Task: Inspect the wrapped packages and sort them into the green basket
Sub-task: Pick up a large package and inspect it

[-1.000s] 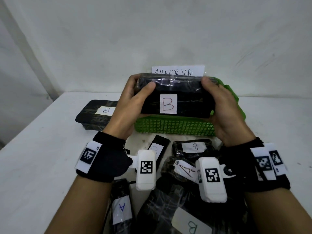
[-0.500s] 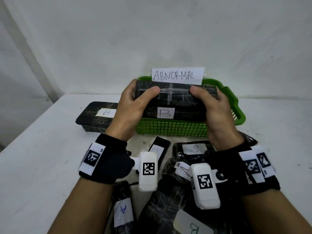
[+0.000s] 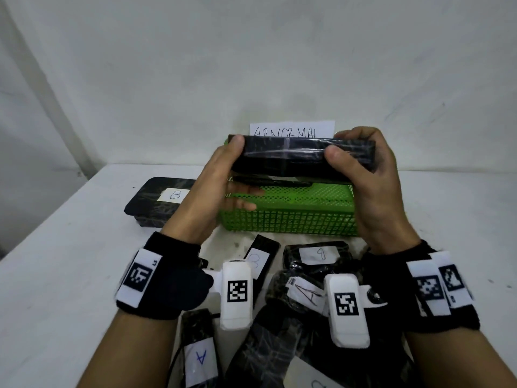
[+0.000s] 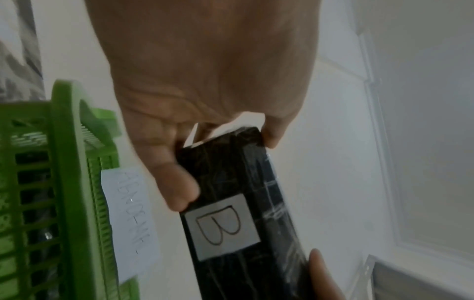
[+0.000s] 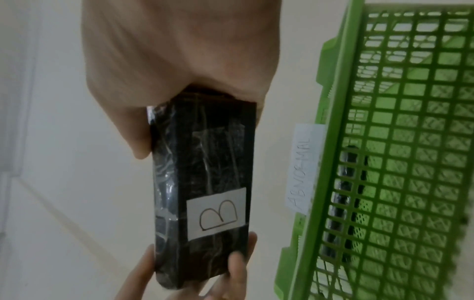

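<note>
I hold a black plastic-wrapped package (image 3: 293, 158) level above the green basket (image 3: 291, 217), its long edge turned toward me. My left hand (image 3: 232, 175) pinches its left end, thumb on top. My right hand (image 3: 361, 163) grips its right end. The wrist views show the package (image 4: 231, 203) (image 5: 202, 182) with a white label reading "B" (image 4: 223, 225) (image 5: 218, 213) facing away from me. A dark item (image 5: 343, 203) lies inside the basket (image 5: 400, 162). A paper sign reading "ABNORMAL" (image 3: 291, 131) stands behind the basket, half hidden by the package.
Another black package labelled "B" (image 3: 159, 201) lies left of the basket. Several wrapped packages with labels such as "A" (image 3: 200, 357) and "9" (image 3: 316, 254) are heaped near the table's front, under my wrists. A white wall (image 3: 251, 65) rises close behind the basket.
Both hands have lifted the package and tipped it, so the "B" label that faced me now faces away. The package covers the lower part of the sign again.
</note>
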### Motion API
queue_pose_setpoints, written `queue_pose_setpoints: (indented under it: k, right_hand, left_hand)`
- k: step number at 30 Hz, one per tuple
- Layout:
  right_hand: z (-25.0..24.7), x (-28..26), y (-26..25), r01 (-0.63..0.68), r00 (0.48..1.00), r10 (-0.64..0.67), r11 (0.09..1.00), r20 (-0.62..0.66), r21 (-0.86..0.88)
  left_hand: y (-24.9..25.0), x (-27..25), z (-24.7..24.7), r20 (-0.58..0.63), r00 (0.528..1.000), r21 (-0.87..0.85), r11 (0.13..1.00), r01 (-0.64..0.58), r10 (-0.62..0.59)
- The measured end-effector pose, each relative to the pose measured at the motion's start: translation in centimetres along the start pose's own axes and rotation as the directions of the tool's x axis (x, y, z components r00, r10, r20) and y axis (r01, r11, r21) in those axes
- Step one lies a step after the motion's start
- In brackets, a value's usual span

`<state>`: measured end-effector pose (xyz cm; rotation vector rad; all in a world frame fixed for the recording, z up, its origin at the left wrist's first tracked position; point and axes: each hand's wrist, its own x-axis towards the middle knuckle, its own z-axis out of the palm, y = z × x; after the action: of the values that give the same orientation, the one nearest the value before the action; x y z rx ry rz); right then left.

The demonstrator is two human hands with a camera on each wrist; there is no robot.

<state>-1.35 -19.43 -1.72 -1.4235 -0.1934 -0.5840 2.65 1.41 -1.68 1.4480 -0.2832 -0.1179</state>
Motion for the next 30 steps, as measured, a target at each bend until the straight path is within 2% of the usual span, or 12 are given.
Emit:
queue_pose_setpoints:
  k: [2, 4, 6, 7, 9, 10, 13, 15, 17, 22, 26, 30]
  right_hand:
    - [-0.3, 0.2, -0.1, -0.073, 0.997, 0.073, 0.995, 0.003, -0.063]
    - [-0.6, 0.6, -0.2, -0.228, 0.974, 0.228, 0.973, 0.008, -0.040]
    - [-0.8, 0.8, -0.3, -0.337, 0.941, 0.337, 0.941, 0.011, 0.019]
    - [-0.9, 0.8, -0.2, -0.345, 0.939, 0.345, 0.939, 0.003, 0.010]
    - [-1.3, 0.9, 0.2, -0.291, 0.957, 0.292, 0.954, 0.000, -0.077]
    - [-1.4, 0.9, 0.3, -0.277, 0.959, 0.281, 0.953, 0.018, -0.118]
    - [-1.1, 0.8, -0.1, -0.338, 0.938, 0.341, 0.940, 0.067, -0.051]
    - [-0.8, 0.9, -0.1, -0.350, 0.937, 0.350, 0.937, 0.007, 0.015]
    - [-0.7, 0.9, 0.1, -0.326, 0.944, 0.325, 0.945, -0.057, -0.004]
    - [-0.7, 0.7, 0.6, -0.305, 0.949, 0.302, 0.952, -0.091, -0.027]
    - [-0.6, 0.6, 0.4, -0.276, 0.961, 0.276, 0.960, -0.018, -0.047]
    - [-1.3, 0.2, -0.6, -0.091, 0.991, 0.109, 0.975, 0.079, -0.205]
  left_hand:
    - [0.1, 0.0, 0.0, 0.001, 1.000, -0.147, 0.989, -0.020, 0.020]
    - [0.0, 0.1, -0.2, 0.008, 0.999, -0.289, 0.957, -0.042, 0.046]
    - [-0.2, 0.1, -0.2, 0.054, 0.997, -0.312, 0.949, -0.036, 0.055]
    - [-0.4, 0.1, -0.1, 0.083, 0.996, -0.299, 0.954, -0.013, 0.040]
    - [-0.8, 0.0, 0.3, 0.091, 0.996, -0.280, 0.959, 0.040, -0.015]
    - [-1.0, 0.0, 0.5, 0.057, 0.998, -0.271, 0.962, 0.045, -0.030]
    - [-1.3, 0.2, 1.0, -0.077, 0.997, -0.195, 0.980, -0.037, 0.023]
    - [-1.3, 0.2, 1.2, -0.085, 0.995, -0.139, 0.988, -0.071, 0.060]
    - [-1.4, 0.2, 1.3, -0.089, 0.994, -0.099, 0.992, -0.080, 0.071]
    - [-1.4, 0.2, 1.3, -0.106, 0.990, -0.056, 0.993, -0.103, 0.097]
    - [-1.0, 0.1, 0.8, -0.098, 0.989, -0.006, 0.993, -0.114, 0.113]
    - [-0.6, -0.4, 1.2, -0.052, 0.996, 0.043, 0.997, -0.071, 0.073]
